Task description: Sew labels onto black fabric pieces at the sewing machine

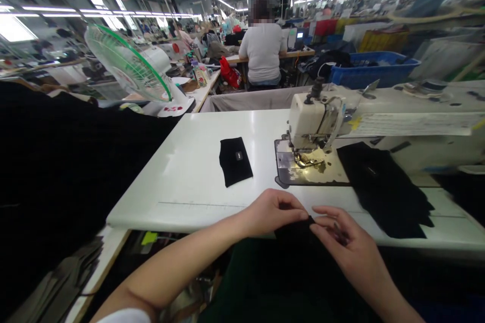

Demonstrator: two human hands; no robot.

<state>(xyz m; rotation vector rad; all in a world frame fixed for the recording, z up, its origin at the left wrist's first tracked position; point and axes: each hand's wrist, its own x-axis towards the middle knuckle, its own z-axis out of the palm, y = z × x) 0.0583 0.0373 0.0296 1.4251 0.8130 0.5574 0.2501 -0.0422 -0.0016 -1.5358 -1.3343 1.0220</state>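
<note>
At the table's front edge my left hand [275,209] is closed, thumb and fingers pinching the top edge of a piece of black fabric [293,231]. My right hand [350,239] meets it from the right, its thumb and fingertips closed on the same edge. A small dark metal tool [340,234] lies within the right palm; its kind is hard to make out. The lower part of the fabric blends into dark clothing below. Beyond my hands, a black fabric piece with a small label [238,155] lies flat on the white table [189,171].
A sewing machine [308,121] stands on the right, with a stack of black cut pieces [382,192] beside its plate. Dark cloth [76,161] is heaped at left, near a green-rimmed fan [129,60]. A person [263,53] sits ahead; a blue crate [373,70] is behind the machine.
</note>
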